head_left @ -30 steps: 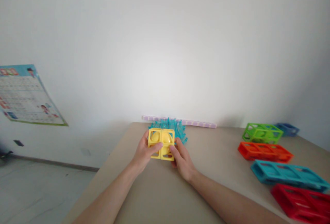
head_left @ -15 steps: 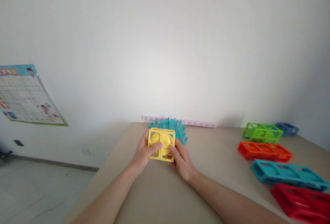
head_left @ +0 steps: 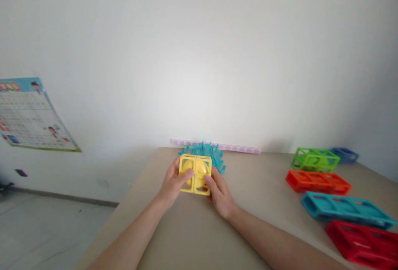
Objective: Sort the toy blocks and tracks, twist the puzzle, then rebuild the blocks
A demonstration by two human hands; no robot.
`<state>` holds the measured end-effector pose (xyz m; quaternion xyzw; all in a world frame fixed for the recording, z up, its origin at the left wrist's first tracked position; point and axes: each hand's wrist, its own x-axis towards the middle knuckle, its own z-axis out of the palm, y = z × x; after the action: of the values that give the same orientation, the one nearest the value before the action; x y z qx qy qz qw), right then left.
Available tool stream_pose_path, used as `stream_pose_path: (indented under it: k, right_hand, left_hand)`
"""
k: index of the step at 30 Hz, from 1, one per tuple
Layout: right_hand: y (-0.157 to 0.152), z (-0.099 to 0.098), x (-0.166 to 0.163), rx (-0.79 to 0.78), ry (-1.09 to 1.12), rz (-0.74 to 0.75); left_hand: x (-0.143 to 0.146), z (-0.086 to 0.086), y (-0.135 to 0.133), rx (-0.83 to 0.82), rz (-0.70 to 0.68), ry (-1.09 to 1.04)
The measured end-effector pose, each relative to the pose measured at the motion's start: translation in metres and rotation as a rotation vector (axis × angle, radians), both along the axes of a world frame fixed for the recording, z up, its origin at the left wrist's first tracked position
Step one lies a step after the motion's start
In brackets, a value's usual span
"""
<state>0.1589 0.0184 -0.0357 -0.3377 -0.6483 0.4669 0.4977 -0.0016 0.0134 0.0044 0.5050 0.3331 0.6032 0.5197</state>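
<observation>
While L hand (head_left: 170, 183) & R hand (head_left: 221, 195) grip yellow blk (head_left: 200, 175), L thumb (head_left: 186, 176) slid back slightly.

Shows a plain yellow square openwork plastic block (head_left: 199, 175); at twelve o'clock from it, translucent turquoise spiky plastic pieces (head_left: 202, 150) and a long lilac strip (head_left: 238, 148), pale-patterned.

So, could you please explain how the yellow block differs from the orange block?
The yellow block is held between the left hand and right hand; the orange block lies on the table, untouched. The yellow block looks compact, while the orange block is long and low. The yellow block turns a broad face to the camera; the orange block stretches sideways. Both are openwork frames.
</observation>
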Motion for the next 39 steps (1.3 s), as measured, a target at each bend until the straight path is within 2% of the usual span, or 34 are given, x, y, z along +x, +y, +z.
stream_pose_path:
  k: [7, 17, 39]
  right_hand:
    - [-0.0003, 0.0007, -0.0003, -0.015, 0.011, -0.009]
    - [-0.0031, 0.0041, -0.0009, 0.004, 0.039, -0.013]
    - [-0.0027, 0.0051, -0.0004, 0.065, -0.018, -0.029]
  left_hand:
    - [-0.0013, 0.0001, 0.0001, 0.006, -0.011, 0.031]
    - [-0.0003, 0.0033, -0.0019, 0.022, 0.047, 0.073]
    - [-0.0010, 0.0021, -0.0012, 0.059, 0.028, 0.106]
